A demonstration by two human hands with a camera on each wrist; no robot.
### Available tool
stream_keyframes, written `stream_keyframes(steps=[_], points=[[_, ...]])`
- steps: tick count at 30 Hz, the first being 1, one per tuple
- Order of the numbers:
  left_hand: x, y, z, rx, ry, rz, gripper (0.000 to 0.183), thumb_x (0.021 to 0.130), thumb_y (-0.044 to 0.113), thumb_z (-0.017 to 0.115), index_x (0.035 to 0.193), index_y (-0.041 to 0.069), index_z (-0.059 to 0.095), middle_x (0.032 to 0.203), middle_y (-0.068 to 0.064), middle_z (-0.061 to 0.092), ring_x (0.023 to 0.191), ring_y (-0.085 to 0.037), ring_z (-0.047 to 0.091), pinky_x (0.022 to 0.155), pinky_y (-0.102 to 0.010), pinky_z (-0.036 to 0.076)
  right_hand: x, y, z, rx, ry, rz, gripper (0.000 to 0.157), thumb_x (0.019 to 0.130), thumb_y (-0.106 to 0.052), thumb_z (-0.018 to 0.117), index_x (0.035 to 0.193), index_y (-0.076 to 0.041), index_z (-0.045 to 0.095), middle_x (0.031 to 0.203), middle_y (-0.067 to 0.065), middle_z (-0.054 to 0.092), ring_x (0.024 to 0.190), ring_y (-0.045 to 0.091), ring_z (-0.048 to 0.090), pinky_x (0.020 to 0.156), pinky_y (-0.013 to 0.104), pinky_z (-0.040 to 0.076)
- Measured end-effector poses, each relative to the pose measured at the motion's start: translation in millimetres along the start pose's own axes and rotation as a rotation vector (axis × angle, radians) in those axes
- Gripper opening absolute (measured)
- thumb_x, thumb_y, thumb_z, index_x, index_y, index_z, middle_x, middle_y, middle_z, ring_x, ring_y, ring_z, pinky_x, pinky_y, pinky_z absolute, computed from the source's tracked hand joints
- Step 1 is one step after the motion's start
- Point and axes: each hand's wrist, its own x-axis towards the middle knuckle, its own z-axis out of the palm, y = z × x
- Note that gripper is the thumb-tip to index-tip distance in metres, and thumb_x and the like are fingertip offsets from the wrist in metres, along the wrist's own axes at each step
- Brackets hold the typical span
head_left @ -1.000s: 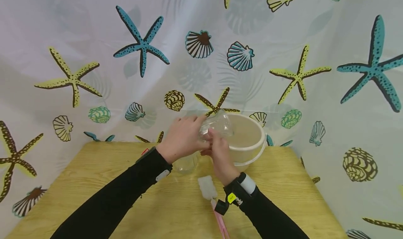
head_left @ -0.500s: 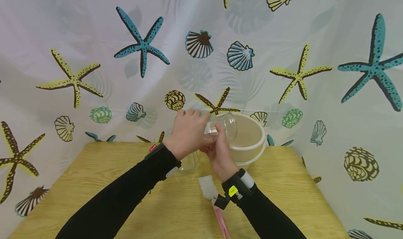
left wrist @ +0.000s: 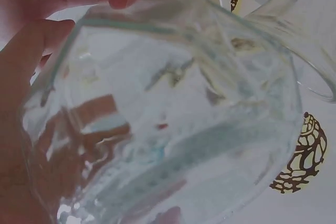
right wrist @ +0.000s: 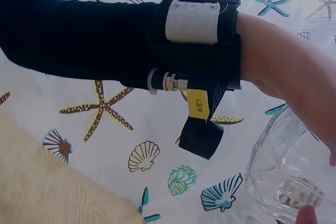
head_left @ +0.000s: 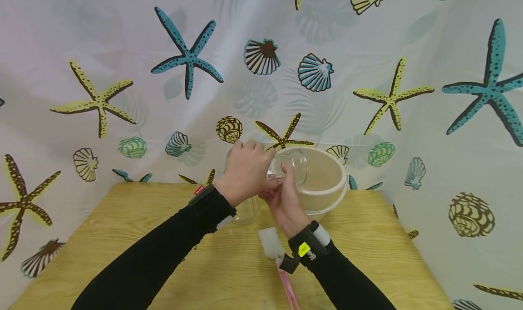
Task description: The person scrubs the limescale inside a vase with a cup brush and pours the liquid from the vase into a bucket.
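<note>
In the head view, both hands hold a clear glass vessel [head_left: 287, 164] lying on its side, with its wide round rim to the right over the bucket's near-left edge. My left hand [head_left: 246, 171] wraps its left end from above. My right hand [head_left: 286, 205] grips it from below and in front, thumb along its side. A second clear glass vessel [head_left: 246, 212] stands on the table, partly hidden behind the left hand. Thick faceted glass [left wrist: 168, 129] fills much of the left wrist view, fingers at its upper left. The right wrist view catches glass [right wrist: 286, 166] beside a bare wrist.
A cream bucket [head_left: 320, 199] with a white handle stands behind and right of the hands. On the wooden table [head_left: 359, 255] lies a brush with a white sponge head [head_left: 271, 243] and pink handle [head_left: 288, 289]. A sea-patterned curtain [head_left: 261, 92] surrounds the table.
Over the second, both hands shifted slightly right and turned the glass vessel, so its rim went from angled upward to facing right. In the last half second they barely moved.
</note>
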Motion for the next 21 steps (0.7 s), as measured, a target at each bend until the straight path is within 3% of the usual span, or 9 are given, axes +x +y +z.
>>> stream_keyframes(steps=[3, 8, 12, 16, 18, 21], points=[[-4.9, -3.3, 1.0, -0.020, 0.047, 0.008, 0.075, 0.071, 0.070, 0.064, 0.118, 0.011, 0.063, 0.103, -0.012, 0.062, 0.096, -0.031, 0.051, 0.080, -0.050, 0.043, -1, 2, 2.0, -0.051, -0.016, -0.040, 0.047, 0.094, -0.052, 0.046, 0.082, -0.010, 0.063, 0.059, -0.003, 0.065, 0.060, 0.013, 0.056, 0.064, 0.026, 0.046], [-22.3, -11.4, 5.5, -0.083, 0.151, -0.011, 0.082, 0.067, 0.070, 0.069, 0.115, 0.005, 0.059, 0.105, -0.014, 0.062, 0.098, -0.031, 0.051, 0.077, -0.047, 0.046, 0, 7, 5.8, -0.235, -0.008, -0.189, 0.044, 0.094, -0.043, 0.051, 0.088, -0.001, 0.061, 0.057, -0.003, 0.060, 0.056, 0.014, 0.055, 0.060, 0.026, 0.048], [-40.3, -16.0, 9.7, -0.117, 0.200, -0.057, 0.092, 0.061, 0.074, 0.070, 0.115, 0.001, 0.058, 0.098, -0.015, 0.060, 0.088, -0.029, 0.052, 0.067, -0.042, 0.052, 0, 14, 9.9, -0.420, -0.002, -0.306, 0.043, 0.094, -0.038, 0.055, 0.103, 0.004, 0.063, 0.067, -0.002, 0.059, 0.053, 0.015, 0.055, 0.054, 0.026, 0.050], [-58.4, -20.9, 13.8, -0.161, 0.254, -0.103, 0.091, 0.059, 0.073, 0.073, 0.111, 0.000, 0.058, 0.093, -0.014, 0.059, 0.081, -0.027, 0.051, 0.060, -0.040, 0.054, -1, 22, 17.5, -0.555, 0.002, -0.366, 0.049, 0.092, -0.035, 0.060, 0.121, 0.005, 0.057, 0.071, -0.002, 0.059, 0.050, 0.014, 0.056, 0.052, 0.024, 0.050], [-68.2, -23.5, 15.4, -0.182, 0.274, -0.134, 0.090, 0.059, 0.071, 0.074, 0.112, -0.001, 0.058, 0.095, -0.014, 0.059, 0.083, -0.027, 0.051, 0.060, -0.040, 0.054, -3, 27, 21.6, -0.595, -0.017, -0.389, 0.048, 0.092, -0.032, 0.062, 0.123, 0.003, 0.054, 0.064, 0.003, 0.058, 0.050, 0.013, 0.057, 0.052, 0.024, 0.049], [-83.5, -27.3, 18.3, -0.198, 0.307, -0.183, 0.090, 0.060, 0.069, 0.074, 0.114, -0.001, 0.058, 0.097, -0.015, 0.060, 0.084, -0.028, 0.053, 0.057, -0.042, 0.055, -5, 34, 26.8, -0.652, -0.083, -0.430, 0.045, 0.091, -0.028, 0.064, 0.121, 0.003, 0.053, 0.073, 0.008, 0.061, 0.051, 0.014, 0.057, 0.051, 0.024, 0.048]])
